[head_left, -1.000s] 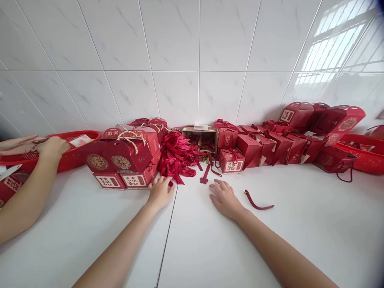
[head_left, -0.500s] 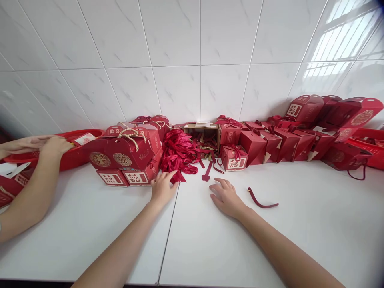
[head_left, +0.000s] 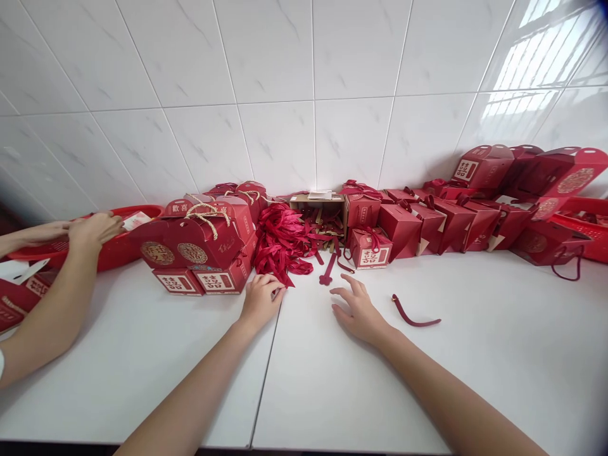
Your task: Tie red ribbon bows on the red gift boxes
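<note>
At the front of a heap of red ribbons, my left hand pinches the end of one ribbon between thumb and fingers. My right hand hovers over or rests on the white table, holding nothing, its fingers spread. Just beyond it lies a dark red strap with a flower-shaped end. To its right is a loose, curved dark red strap. Behind these, an open cardboard box on its side holds several more straps. A small red gift box tied with a ribbon stands beside it.
Stacked red gift boxes with rope handles stand left of the ribbons. A long row of red boxes lines the wall at right, ending by a red basket. At far left, another person's hands work over a red basket.
The fingers of my left hand have closed on the ribbon end. My right hand's fingers have spread and lifted a little. The other person's hands have shifted slightly right.
</note>
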Motion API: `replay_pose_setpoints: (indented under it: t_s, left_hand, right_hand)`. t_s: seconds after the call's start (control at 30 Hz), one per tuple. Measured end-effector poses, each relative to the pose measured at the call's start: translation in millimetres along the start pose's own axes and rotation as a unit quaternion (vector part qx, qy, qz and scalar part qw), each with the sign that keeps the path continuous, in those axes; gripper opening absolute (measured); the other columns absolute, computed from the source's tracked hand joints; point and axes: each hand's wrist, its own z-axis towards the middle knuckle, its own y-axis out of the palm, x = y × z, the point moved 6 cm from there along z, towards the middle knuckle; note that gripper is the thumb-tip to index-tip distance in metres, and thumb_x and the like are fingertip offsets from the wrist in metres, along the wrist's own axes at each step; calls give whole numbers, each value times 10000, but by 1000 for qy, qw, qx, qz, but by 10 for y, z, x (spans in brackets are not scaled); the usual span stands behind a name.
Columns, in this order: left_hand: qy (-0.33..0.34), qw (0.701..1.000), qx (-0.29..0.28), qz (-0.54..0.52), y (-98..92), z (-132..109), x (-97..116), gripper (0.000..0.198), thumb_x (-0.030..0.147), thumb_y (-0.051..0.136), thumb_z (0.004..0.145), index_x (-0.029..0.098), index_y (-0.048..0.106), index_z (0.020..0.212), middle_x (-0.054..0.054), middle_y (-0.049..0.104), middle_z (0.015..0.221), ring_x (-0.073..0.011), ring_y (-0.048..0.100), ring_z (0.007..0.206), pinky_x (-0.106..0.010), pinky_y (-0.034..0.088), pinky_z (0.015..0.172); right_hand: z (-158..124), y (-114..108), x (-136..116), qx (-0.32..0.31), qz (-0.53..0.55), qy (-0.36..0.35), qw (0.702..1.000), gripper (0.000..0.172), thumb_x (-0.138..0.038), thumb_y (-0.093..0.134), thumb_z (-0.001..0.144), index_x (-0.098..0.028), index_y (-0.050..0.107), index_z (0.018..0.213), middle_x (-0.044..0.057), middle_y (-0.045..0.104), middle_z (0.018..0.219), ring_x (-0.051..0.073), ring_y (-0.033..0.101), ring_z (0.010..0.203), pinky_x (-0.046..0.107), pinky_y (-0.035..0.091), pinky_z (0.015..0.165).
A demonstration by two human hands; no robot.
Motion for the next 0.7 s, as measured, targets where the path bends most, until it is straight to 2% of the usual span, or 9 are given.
replay_pose_setpoints:
  t_s: [0.1, 0.17, 0.23, 0.27, 0.33, 0.37, 0.43, 0.6, 0.7]
  left_hand:
    - [29, 993, -54, -99, 86, -100, 233, 171, 285, 490, 824, 190, 625, 778, -63, 642, 870, -217, 591, 861, -360, 480, 793]
    - [45, 979, -112, -164, 179, -209, 431, 177, 295, 476, 836, 179, 599, 783, -44, 646, 794, -173, 618, 734, -294, 509, 680]
    - [56, 961, -163, -218, 254, -323, 615, 173, 297, 485, 835, 172, 586, 772, -36, 652, 750, -155, 629, 677, -267, 516, 631]
    - [60, 952, -181, -239, 275, -370, 685, 166, 294, 492, 833, 170, 583, 768, -37, 658, 749, -153, 635, 673, -264, 520, 629]
    - [60, 939, -202, -271, 282, -423, 763, 160, 294, 499, 837, 169, 575, 772, -43, 667, 754, -156, 644, 674, -270, 527, 634]
    - [57, 936, -204, -282, 273, -427, 769, 165, 301, 493, 846, 170, 570, 783, -45, 668, 751, -157, 648, 669, -272, 528, 627]
    - [46, 935, -193, -293, 242, -403, 734, 180, 321, 471, 865, 171, 555, 812, -38, 654, 719, -152, 647, 638, -264, 520, 587]
    - [37, 953, -139, -267, 201, -325, 635, 181, 315, 472, 865, 175, 564, 795, -8, 616, 678, -126, 609, 587, -245, 500, 561]
    - [60, 967, -104, -226, 168, -295, 630, 166, 305, 516, 837, 183, 597, 757, -9, 633, 695, -133, 602, 617, -251, 499, 588]
  right_hand:
    - [-11, -19, -107, 8, 60, -43, 997, 296, -216, 478, 874, -251, 568, 1153, 94, 361, 1432, 251, 318, 1338, 484, 392, 1029]
    - [-33, -36, -228, 0, 97, -92, 991, 374, -162, 496, 840, -251, 541, 1200, 86, 380, 1434, 233, 325, 1341, 463, 363, 1062]
    - [-70, -46, -369, -25, 141, -144, 979, 472, -121, 520, 799, -244, 500, 1255, 83, 409, 1428, 229, 318, 1355, 442, 332, 1087]
    - [-89, -49, -431, -41, 168, -161, 972, 493, -117, 526, 794, -241, 486, 1269, 82, 449, 1401, 227, 357, 1334, 426, 347, 1076]
    - [-113, -50, -517, -68, 224, -173, 957, 462, -138, 518, 820, -235, 475, 1269, 74, 578, 1261, 207, 515, 1191, 378, 425, 994]
    - [-114, -46, -533, -75, 246, -167, 952, 421, -157, 509, 842, -234, 481, 1255, 59, 637, 1159, 191, 584, 1079, 356, 457, 937]
    - [-95, -34, -518, -72, 259, -141, 953, 335, -207, 507, 873, -235, 518, 1206, 28, 691, 981, 172, 631, 908, 342, 471, 865]
    - [-37, -21, -410, -42, 202, -90, 974, 136, -265, 559, 860, -226, 641, 961, 21, 692, 852, 183, 609, 822, 378, 416, 876]
    - [-60, 1, -394, -57, 188, -75, 978, 113, -228, 537, 854, -214, 649, 852, 17, 669, 785, 173, 570, 749, 324, 441, 743]
